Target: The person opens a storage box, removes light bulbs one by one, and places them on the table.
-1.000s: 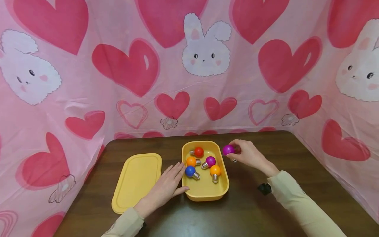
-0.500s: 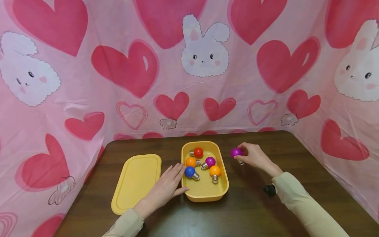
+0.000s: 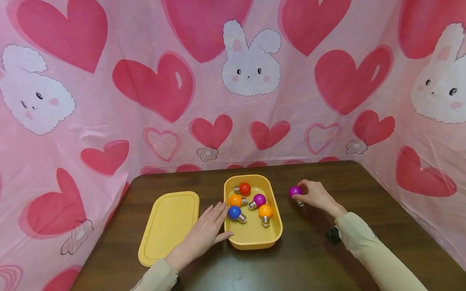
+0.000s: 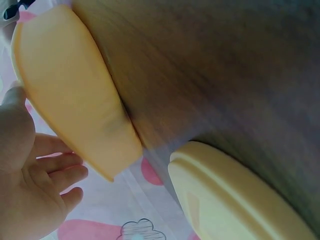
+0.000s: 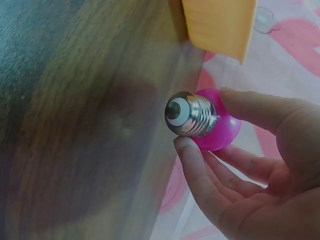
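Observation:
My right hand (image 3: 317, 195) pinches a purple light bulb (image 3: 295, 191) between thumb and fingers, to the right of the yellow box (image 3: 251, 245). In the right wrist view the silver screw base of this bulb (image 5: 200, 117) points away from the palm. My left hand (image 3: 205, 227) lies along the box's left side with fairly straight fingers, fingertips right at the rim. Inside the box lie a red bulb (image 3: 245, 188), a blue bulb (image 3: 234, 213), a second purple bulb (image 3: 259, 200) and two orange bulbs (image 3: 265, 211).
A yellow lid (image 3: 169, 226) lies flat on the dark wooden table (image 3: 309, 258), left of the box. Behind and at both sides hangs a pink cloth (image 3: 240, 109) with hearts and rabbits, meeting the table's edges.
My right hand has carried the purple bulb rightward and a little lower in the view, away from the box. The left hand stays at the box's rim.

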Demonstrator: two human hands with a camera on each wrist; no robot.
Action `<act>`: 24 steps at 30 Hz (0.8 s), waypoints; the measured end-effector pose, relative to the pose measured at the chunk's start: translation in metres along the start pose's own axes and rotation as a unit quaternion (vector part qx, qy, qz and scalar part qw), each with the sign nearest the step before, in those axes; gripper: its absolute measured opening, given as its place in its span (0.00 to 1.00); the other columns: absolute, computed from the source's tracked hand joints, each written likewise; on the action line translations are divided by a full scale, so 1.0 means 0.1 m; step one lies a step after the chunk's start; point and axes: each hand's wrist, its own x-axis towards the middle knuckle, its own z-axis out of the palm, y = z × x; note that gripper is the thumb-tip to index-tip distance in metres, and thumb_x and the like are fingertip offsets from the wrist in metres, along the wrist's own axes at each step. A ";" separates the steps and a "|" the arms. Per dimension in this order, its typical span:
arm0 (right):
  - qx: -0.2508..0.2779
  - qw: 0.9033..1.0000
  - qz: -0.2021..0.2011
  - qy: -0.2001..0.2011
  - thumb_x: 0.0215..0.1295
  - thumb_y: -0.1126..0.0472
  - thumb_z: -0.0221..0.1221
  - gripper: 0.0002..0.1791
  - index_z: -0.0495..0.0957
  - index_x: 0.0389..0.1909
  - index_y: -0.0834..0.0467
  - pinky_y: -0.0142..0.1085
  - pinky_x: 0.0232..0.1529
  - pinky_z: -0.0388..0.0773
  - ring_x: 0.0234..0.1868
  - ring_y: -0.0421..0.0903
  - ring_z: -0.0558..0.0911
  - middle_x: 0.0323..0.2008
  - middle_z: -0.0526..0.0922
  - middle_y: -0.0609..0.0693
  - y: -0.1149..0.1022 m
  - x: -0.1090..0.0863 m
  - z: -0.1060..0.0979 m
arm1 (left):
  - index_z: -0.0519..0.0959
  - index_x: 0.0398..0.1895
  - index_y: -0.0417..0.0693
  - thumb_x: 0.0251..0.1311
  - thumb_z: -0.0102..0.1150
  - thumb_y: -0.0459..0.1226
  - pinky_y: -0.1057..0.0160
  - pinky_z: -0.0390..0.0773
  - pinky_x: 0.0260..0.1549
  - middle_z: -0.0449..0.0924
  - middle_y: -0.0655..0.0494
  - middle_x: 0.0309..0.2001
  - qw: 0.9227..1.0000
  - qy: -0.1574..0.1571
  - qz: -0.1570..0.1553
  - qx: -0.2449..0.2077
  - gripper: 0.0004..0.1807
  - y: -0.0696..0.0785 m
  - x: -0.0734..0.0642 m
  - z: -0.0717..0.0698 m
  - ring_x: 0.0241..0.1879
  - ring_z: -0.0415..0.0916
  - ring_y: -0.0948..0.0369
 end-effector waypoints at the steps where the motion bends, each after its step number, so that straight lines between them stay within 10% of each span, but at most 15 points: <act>1: 0.001 1.000 0.004 0.000 0.58 0.55 0.69 0.22 0.79 0.44 0.68 0.45 0.40 0.85 0.33 0.48 0.80 0.38 0.86 0.62 0.01 0.00 0.01 | 0.71 0.68 0.38 0.64 0.55 0.61 0.49 0.66 0.71 0.72 0.43 0.68 1.000 0.003 0.001 0.000 0.41 0.00 0.00 0.00 0.71 0.68 0.49; 24: 0.004 0.998 0.056 -0.042 0.59 0.55 0.68 0.23 0.77 0.46 0.69 0.47 0.43 0.85 0.34 0.48 0.79 0.39 0.85 0.63 0.24 0.08 0.09 | 0.70 0.68 0.38 0.64 0.54 0.61 0.48 0.67 0.70 0.72 0.44 0.68 1.000 0.004 -0.002 0.002 0.41 0.00 -0.01 0.01 0.71 0.67 0.50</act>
